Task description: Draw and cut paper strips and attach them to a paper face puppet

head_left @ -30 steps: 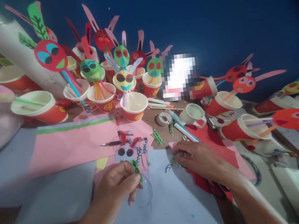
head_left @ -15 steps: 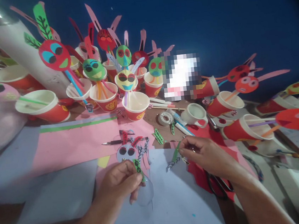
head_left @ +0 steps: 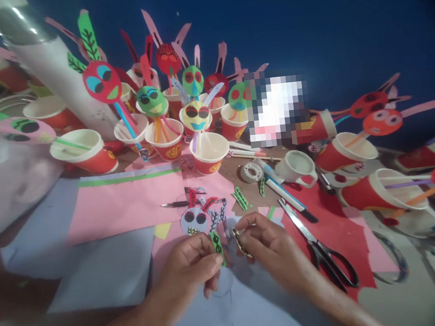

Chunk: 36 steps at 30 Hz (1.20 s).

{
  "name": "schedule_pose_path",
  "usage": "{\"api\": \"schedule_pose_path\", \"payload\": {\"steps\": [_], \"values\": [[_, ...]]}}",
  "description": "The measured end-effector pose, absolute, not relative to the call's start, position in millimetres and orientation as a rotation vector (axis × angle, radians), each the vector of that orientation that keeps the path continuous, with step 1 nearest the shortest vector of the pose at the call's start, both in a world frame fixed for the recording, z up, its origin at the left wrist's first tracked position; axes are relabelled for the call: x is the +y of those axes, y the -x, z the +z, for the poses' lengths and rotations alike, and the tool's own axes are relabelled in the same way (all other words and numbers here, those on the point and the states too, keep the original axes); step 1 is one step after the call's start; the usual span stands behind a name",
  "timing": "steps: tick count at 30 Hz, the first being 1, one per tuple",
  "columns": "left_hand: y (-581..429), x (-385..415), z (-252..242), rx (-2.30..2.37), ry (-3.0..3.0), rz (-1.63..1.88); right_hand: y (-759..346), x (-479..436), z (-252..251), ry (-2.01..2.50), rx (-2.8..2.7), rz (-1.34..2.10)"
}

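Note:
My left hand (head_left: 197,263) pinches a green paper strip (head_left: 216,242) with black drawn loops. Close beside it, my right hand (head_left: 267,243) has its fingers closed on a small cream paper cutout (head_left: 241,242) with black markings. Just beyond the hands lies a pale paper face (head_left: 193,220) with dark eyes and red ears. Blue-grey paper sheets (head_left: 255,304) spread beneath both hands. Black-handled scissors (head_left: 315,248) rest on red paper (head_left: 336,223), right of my right hand.
Paper cups (head_left: 211,153) holding straw-mounted paper faces stand along the back. To the right are a white mug (head_left: 295,166), a tape roll (head_left: 251,172) and a blue marker (head_left: 288,192). Green leaf-patterned cutouts (head_left: 240,198) and a pen (head_left: 175,205) lie beyond the hands.
My right hand has moved left, close to my left hand, bringing the cream cutout with it. The scissors now show fully. The whole view has shifted slightly.

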<state>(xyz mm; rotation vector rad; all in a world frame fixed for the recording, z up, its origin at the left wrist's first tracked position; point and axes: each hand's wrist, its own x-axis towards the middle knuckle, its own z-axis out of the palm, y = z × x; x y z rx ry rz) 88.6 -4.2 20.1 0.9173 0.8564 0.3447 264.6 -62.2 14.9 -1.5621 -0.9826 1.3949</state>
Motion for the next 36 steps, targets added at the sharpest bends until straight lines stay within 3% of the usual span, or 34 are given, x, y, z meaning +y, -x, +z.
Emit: {"api": "schedule_pose_path", "payload": {"steps": [19, 36], "values": [[-87, -5, 19, 0.832, -0.899, 0.352, -256, -66, 26, 1.757, -1.398, 1.059], [-92, -5, 25, 0.943, -0.95, 0.32, -252, -68, 28, 1.675, -1.242, 1.278]]}}
